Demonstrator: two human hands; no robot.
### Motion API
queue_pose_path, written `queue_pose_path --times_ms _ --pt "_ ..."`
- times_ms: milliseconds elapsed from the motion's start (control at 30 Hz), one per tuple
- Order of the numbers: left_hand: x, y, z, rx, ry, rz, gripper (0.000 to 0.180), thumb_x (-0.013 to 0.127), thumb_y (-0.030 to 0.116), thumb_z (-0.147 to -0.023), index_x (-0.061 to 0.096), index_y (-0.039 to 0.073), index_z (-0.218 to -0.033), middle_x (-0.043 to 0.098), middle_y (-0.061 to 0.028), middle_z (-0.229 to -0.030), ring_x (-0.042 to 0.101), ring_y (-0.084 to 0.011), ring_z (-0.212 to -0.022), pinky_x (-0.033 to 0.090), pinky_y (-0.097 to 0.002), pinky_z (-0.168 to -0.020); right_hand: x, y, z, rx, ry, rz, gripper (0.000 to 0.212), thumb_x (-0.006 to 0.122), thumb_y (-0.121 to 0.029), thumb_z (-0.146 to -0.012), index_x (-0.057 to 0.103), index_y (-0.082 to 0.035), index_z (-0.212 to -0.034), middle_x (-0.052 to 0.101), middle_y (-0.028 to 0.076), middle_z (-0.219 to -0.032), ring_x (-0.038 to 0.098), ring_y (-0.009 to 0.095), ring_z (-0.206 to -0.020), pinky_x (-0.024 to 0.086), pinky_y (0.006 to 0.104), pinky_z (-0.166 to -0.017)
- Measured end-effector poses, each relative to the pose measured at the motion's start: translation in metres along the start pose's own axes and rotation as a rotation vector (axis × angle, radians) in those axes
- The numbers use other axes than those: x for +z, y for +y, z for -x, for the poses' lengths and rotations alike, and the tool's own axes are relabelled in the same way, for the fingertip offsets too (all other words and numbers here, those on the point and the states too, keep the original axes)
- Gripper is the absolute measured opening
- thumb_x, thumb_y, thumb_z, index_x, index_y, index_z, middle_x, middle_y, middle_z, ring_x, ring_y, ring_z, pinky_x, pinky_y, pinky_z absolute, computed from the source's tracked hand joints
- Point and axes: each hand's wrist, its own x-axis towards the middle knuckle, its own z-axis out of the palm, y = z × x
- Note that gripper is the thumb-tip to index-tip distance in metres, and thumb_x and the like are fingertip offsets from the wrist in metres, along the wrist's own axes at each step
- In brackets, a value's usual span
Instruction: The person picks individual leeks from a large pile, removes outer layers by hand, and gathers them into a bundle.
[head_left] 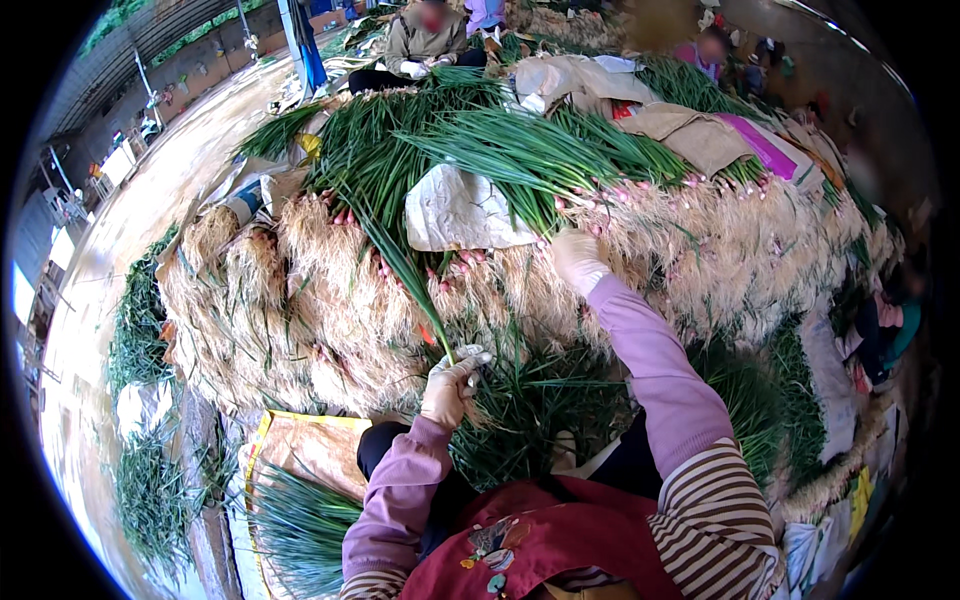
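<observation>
My left hand (452, 388), in a pale glove, is closed on the root end of a few spring onions (420, 290). Their long green leaves run up and away to the left, across the front of the heap. Farther off and to the right, my right hand (578, 258), also gloved, is closed round the lower stems of spring onions (535, 200) lying on top of the heap. Its fingertips are partly hidden. Pinkish-white bulbs (465, 262) show between my hands. A white sheet (460, 212) lies among the leaves just left of my right hand.
The heap's front is a thick wall of pale roots (340, 300). Loose green leaves (540, 405) cover the ground by my legs. A bundle of greens (300, 530) lies lower left on a yellow-edged sack (310, 440). Across the heap sits another person (425, 45); a blue-wrapped post (305, 45) stands behind.
</observation>
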Motion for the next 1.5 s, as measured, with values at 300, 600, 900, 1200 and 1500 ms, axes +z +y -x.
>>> queue_pose_path --times_ms 300,600,900,1200,1500 --pt "-0.004 -0.034 -0.008 0.013 -0.093 -0.195 0.03 0.06 0.009 -0.087 0.052 0.001 -0.115 0.058 0.0 -0.074 0.042 -0.0024 -0.051 0.03 -0.0166 -0.044 -0.009 -0.076 0.154 -0.629 -0.288 -0.531 0.021 0.05 -0.018 -0.083 0.059 -0.005 -0.097 0.061 0.017 -0.089 0.061 0.034 -0.085 0.049 0.0433 -0.074" --pt "0.001 -0.019 -0.005 0.099 -0.098 -0.275 0.041 0.061 0.002 -0.085 0.045 -0.002 -0.122 0.06 -0.0027 -0.073 0.045 -0.0029 -0.051 0.028 -0.0166 -0.043 -0.023 -0.077 0.124 -0.614 -0.283 -0.36 0.016 0.059 -0.021 -0.078 0.065 -0.007 -0.078 0.063 0.014 -0.073 0.063 0.033 -0.074 0.049 0.043 -0.067" --pt "0.0 0.021 0.018 0.216 -0.336 0.213 0.057 0.067 0.002 -0.078 0.041 -0.001 -0.129 0.056 -0.0037 -0.073 0.046 -0.0067 -0.05 0.03 -0.0167 -0.04 0.018 -0.057 0.071 -0.047 -0.316 -0.393 0.026 0.057 -0.026 -0.087 0.067 -0.008 -0.102 0.068 0.012 -0.083 0.064 0.023 -0.07 0.048 0.0393 -0.069" --pt "-0.012 0.018 0.007 0.254 -0.165 0.259 0.031 0.057 0.018 -0.086 0.051 0.003 -0.113 0.044 0.0016 -0.072 0.037 -0.0069 -0.054 0.027 -0.0192 -0.045 0.001 -0.043 -0.005 0.026 0.082 -0.179 0.029 0.062 -0.025 -0.081 0.059 0.001 -0.094 0.062 0.014 -0.088 0.063 0.021 -0.072 0.05 0.0363 -0.066" --pt "-0.004 -0.012 -0.012 0.01 0.064 0.07 0.026 0.053 0.014 -0.091 0.058 0.002 -0.114 0.066 -0.0059 -0.085 0.055 -0.0085 -0.053 0.049 -0.0199 -0.048 0.001 -0.086 0.144 -0.473 -0.109 -1.106 0.021 0.058 -0.022 -0.084 0.065 -0.002 -0.088 0.064 0.012 -0.079 0.061 0.022 -0.066 0.048 0.0337 -0.062"
